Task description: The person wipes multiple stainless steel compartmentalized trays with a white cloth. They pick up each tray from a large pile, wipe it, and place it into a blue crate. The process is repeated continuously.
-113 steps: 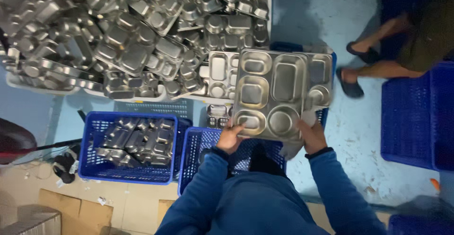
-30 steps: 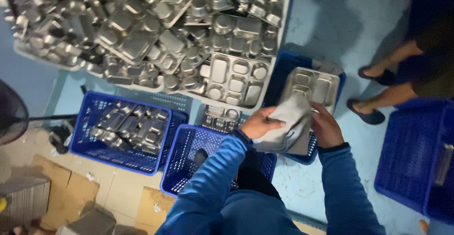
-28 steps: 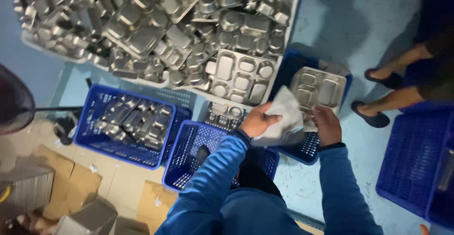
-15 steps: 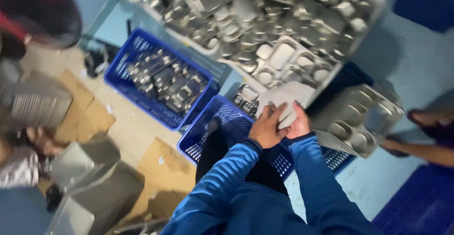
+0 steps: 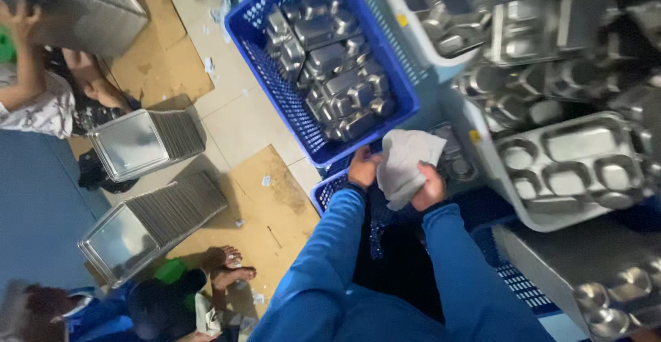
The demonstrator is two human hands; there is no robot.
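Stacks of steel trays (image 5: pixel 148 221) lie on their sides on cardboard at far left, other people's limbs beside them. Blue crate (image 5: pixel 272 60), upper centre, holds compartment trays (image 5: pixel 330 84) packed loosely. Left hand (image 5: pixel 362 168), fingers curled, grips the near edge of a white cloth (image 5: pixel 406 163); right hand (image 5: pixel 430 188) is closed on the same cloth from the other side, so the cloth sits bunched between both, above a second blue crate. Wiping step appears to be in hand, cloth being regathered. Judged next need: a firm one-handed hold on the cloth, freeing the other. Compartment tray (image 5: pixel 575 170) rests just right, atop a white tub heaped with more.
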